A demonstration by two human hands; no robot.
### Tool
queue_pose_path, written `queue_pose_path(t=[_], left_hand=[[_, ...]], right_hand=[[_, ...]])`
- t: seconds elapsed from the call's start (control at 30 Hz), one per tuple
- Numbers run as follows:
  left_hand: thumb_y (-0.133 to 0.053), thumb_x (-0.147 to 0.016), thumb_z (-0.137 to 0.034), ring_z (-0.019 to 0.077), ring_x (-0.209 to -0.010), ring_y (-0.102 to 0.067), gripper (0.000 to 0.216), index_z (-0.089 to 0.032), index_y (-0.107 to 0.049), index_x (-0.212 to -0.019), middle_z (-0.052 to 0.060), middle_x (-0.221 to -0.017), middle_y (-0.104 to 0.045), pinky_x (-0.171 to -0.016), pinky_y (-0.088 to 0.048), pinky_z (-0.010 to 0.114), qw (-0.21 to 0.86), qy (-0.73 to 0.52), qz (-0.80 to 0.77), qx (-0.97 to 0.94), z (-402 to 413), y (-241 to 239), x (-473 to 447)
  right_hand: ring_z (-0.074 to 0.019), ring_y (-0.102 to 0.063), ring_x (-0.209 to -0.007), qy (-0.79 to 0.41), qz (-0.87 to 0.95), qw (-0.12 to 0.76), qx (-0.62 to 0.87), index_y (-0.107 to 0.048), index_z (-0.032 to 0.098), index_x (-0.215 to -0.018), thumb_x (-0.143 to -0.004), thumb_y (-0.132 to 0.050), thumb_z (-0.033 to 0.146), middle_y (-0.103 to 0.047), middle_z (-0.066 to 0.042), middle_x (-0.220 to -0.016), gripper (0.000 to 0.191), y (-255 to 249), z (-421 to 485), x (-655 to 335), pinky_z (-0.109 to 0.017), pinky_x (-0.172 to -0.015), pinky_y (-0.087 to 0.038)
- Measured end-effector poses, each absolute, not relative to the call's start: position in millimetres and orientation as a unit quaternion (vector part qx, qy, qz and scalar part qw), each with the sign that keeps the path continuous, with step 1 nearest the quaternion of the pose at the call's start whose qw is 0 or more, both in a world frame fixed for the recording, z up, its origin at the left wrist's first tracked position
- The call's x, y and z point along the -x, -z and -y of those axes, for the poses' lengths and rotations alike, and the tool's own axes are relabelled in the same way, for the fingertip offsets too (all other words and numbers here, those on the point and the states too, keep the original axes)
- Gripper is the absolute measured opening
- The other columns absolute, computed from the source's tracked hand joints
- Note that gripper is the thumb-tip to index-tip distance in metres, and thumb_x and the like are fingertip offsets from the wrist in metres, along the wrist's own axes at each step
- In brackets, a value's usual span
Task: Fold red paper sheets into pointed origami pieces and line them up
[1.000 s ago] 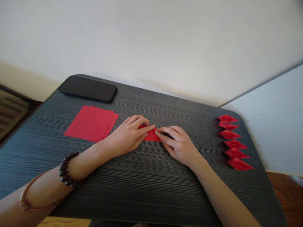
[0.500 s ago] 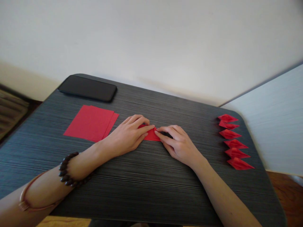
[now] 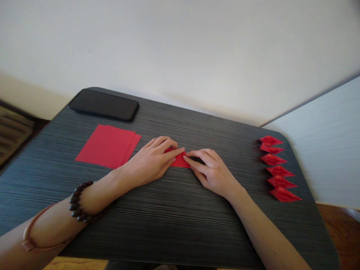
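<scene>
A small folded sheet of red paper (image 3: 180, 162) lies on the table between my hands, partly hidden under the fingers. My left hand (image 3: 153, 159) holds its left part down, with the index fingertip pressed on the upper edge. From the other side, my right hand (image 3: 212, 170) pinches the paper's right edge between thumb and fingers. The fingertips of both hands almost meet there. To the left of my left hand is a stack of square red paper sheets (image 3: 105, 145), slightly fanned out.
A black phone (image 3: 104, 105) lies at the table's back left corner. Several folded red paper pieces (image 3: 274, 160) form a column near the right edge. The dark table (image 3: 168, 225) stands against a white wall (image 3: 180, 56), with a pale panel (image 3: 329, 150) on the right.
</scene>
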State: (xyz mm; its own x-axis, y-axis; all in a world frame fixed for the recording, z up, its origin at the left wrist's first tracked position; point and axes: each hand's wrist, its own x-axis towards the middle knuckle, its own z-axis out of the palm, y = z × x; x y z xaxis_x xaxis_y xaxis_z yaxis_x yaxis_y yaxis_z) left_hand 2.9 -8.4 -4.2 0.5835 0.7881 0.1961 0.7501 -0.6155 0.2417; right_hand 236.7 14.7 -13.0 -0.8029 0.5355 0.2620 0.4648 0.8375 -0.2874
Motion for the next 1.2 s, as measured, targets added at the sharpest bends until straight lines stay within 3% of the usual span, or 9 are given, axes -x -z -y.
queue_pose_path(t=[0.83,1.2], left_hand=[[-0.044,-0.090,-0.016,0.0260,-0.113,-0.046,0.038,-0.021,-0.052,-0.127,0.010,-0.115,-0.055,-0.095,-0.044,0.044,0.013,-0.104,-0.438,-0.893,11.6,0.3,-7.6],[-0.046,-0.090,-0.018,0.0255,-0.109,-0.049,0.032,-0.021,-0.056,-0.120,0.010,-0.113,-0.057,-0.093,-0.045,0.043,-0.010,-0.111,-0.456,-0.883,13.9,-1.5,-13.7]], right_hand=[[-0.0234,-0.052,-0.104,-0.096,0.943,0.163,0.272,-0.053,0.023,-0.128,-0.090,-0.046,0.017,-0.059,-0.009,-0.119,0.039,11.5,-12.7,-234.1,-0.042,-0.083,-0.046],[-0.0227,-0.053,-0.107,-0.047,0.954,0.138,0.261,-0.050,0.018,-0.131,-0.090,-0.046,0.016,-0.053,-0.008,-0.134,0.041,10.0,4.4,-253.6,-0.042,-0.085,-0.047]])
